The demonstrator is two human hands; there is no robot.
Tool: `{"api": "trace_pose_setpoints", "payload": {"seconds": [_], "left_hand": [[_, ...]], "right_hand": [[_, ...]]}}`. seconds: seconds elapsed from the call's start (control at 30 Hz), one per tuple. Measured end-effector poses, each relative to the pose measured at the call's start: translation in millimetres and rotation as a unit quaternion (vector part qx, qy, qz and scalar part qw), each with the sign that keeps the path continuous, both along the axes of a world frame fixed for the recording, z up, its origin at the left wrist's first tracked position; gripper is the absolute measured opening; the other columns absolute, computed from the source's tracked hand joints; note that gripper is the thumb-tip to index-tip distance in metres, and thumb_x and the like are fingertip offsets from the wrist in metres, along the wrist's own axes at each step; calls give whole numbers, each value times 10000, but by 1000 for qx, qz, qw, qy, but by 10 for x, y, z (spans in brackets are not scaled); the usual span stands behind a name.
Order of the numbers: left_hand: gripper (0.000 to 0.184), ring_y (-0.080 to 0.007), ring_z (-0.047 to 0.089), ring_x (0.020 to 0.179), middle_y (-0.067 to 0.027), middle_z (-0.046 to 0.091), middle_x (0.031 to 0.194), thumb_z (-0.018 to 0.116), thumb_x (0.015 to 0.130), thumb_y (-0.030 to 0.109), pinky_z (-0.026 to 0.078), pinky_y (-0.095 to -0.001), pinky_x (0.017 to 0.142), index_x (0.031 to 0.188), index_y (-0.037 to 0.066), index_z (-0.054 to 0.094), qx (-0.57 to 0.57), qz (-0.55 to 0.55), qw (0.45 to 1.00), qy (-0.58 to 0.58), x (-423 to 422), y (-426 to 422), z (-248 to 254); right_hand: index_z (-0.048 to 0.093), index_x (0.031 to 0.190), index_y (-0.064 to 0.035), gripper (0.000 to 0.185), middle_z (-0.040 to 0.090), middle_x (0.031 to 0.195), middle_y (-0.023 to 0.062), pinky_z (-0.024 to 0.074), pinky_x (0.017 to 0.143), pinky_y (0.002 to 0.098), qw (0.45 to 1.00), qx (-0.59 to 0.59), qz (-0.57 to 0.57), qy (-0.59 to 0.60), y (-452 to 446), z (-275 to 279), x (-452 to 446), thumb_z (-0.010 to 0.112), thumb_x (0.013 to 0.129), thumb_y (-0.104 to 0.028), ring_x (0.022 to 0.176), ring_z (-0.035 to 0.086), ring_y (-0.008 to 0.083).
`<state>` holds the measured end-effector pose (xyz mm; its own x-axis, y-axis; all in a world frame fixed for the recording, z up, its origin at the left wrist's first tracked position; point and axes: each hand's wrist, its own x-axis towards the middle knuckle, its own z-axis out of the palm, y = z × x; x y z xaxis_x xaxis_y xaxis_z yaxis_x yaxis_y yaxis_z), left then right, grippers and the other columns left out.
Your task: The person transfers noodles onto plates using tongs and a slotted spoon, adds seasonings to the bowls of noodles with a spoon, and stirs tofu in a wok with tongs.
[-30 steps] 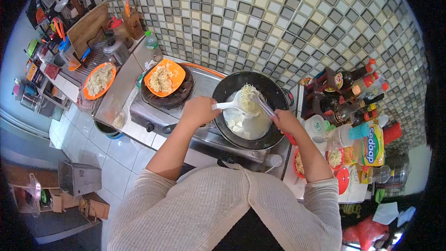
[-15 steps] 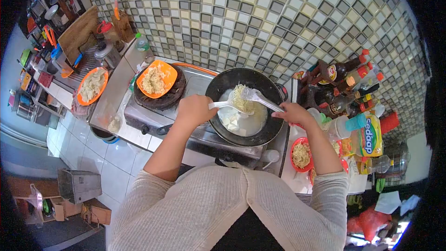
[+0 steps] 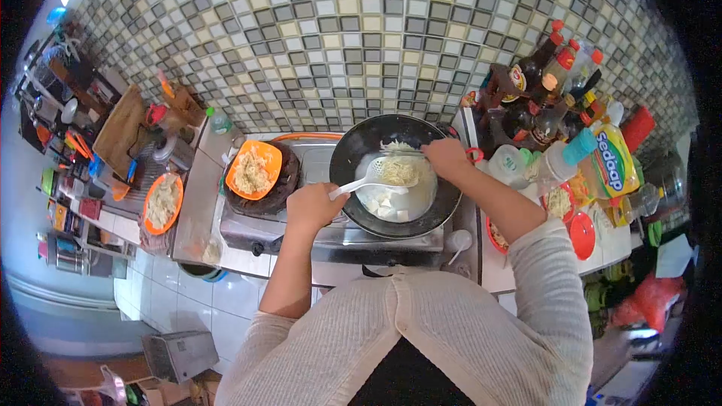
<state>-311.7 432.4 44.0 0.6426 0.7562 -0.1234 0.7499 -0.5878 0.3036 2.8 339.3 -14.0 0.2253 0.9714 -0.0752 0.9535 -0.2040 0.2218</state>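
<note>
Over the black wok (image 3: 350, 154), left hand (image 3: 316, 204) is wrapped round the white skimmer (image 3: 365, 180); right hand (image 3: 449, 160) grips what look like metal tongs (image 3: 410, 153), mostly hidden. Noodles (image 3: 399, 171) bunch at the skimmer's head, over cloudy liquid (image 3: 423, 199) with white cubes (image 3: 389, 207). I'd hold the skimmer level, pinch lightly, drain inside the rim. Orange bowl (image 3: 277, 156) sits left of the wok.

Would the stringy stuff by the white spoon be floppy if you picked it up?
Probably floppy: the pale strands look thin and tangled. They may be slippery, with cloudy liquid near them in the wok. A few might slide off the white spoon, since the bundle looks loose.
</note>
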Motion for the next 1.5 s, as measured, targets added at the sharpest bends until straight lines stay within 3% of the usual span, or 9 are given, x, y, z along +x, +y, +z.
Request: {"api": "trace_pose_setpoints", "payload": {"seconds": [0.37,0.53,0.73,0.8,0.93,1.13,1.33,1.4,1.5], "left_hand": [[444,-297,686,771,-131,695,761,636,794,545,537,-413,708,1040,189,734,17,-6,1000,-2,36,65,169],[399,-299,681,827,-116,707,857,655,783,527,537,-419,731,1022,219,741,78,-52,995,31,130,210,340],[373,-292,680,842,-100,711,875,669,775,509,533,-414,758,993,216,745,77,-75,992,62,200,311,529],[365,-293,677,870,-101,711,897,670,774,501,531,-416,773,992,218,744,68,-72,993,62,209,306,518],[372,-295,674,892,-106,710,916,667,778,510,531,-416,784,1006,226,740,69,-73,993,58,207,292,432],[412,-285,673,928,-77,707,979,662,781,519,531,-408,808,1078,238,717,27,-43,995,87,173,265,406],[414,-298,678,886,-108,712,908,660,770,563,533,-417,779,1034,253,733,32,-37,998,43,85,275,217],[424,-299,681,863,-106,712,882,661,766,571,534,-420,766,1037,252,733,47,-42,998,31,69,278,181],[435,-302,680,853,-101,711,872,659,767,573,534,-425,756,1046,246,730,35,-41,998,28,57,282,195]], "right_hand": [[733,827,-96,157,714,848,99,555,671,403,997,-55,-39,-33,-707,770,329,656,737,-197,824,701,265],[738,834,-101,200,716,879,88,552,678,395,988,-136,-28,-61,-700,1012,12,693,688,-230,839,699,250],[750,838,-94,204,703,880,91,548,637,392,982,-154,-79,-70,-490,391,-320,707,698,-236,805,695,260],[755,890,-94,224,709,896,84,557,639,401,966,-128,-209,-78,-348,256,-395,677,723,-221,833,699,248],[750,932,-83,259,712,938,82,566,655,418,968,-139,-195,-73,-155,334,-302,669,723,-213,864,699,252],[731,1001,-62,319,701,1053,126,572,688,441,980,-174,-98,19,30,454,-2,660,713,-179,964,680,275],[713,925,-31,248,704,818,127,558,594,357,956,-249,-120,102,96,464,265,616,808,-228,659,695,224],[671,917,-9,299,669,733,126,538,486,365,921,-223,-118,299,37,550,341,648,844,-297,531,655,230],[661,954,-27,412,631,700,86,530,476,345,895,-224,-113,369,-64,664,401,601,891,-429,528,633,207]]}}
